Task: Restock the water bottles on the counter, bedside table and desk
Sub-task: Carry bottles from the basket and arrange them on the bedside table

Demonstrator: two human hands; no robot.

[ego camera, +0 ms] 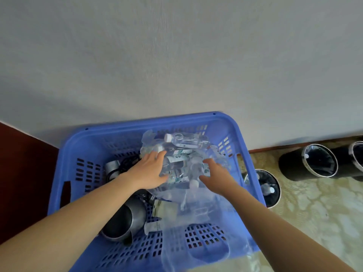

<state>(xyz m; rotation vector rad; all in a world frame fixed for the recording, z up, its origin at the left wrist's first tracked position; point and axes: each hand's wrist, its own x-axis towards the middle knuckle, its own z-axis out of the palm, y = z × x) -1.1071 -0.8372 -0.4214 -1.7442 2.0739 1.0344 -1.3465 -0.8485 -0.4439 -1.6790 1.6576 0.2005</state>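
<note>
A blue plastic basket (82, 146) stands on the floor against a white wall. Inside it lies a clear plastic-wrapped pack of water bottles (182, 154) with white caps; one bottle (186, 140) lies on top at the back. My left hand (149, 171) rests on the left side of the pack with fingers spread. My right hand (214, 173) reaches onto the pack's right side, fingers slightly bent over the wrap. Whether either hand grips the wrap is unclear.
Two metal kettles (123, 222) (112, 167) with cords lie in the basket's left part. Black cylindrical bins (263, 187) (312, 161) with liners stand to the right on the patterned floor. Dark red furniture (23, 173) is at the left.
</note>
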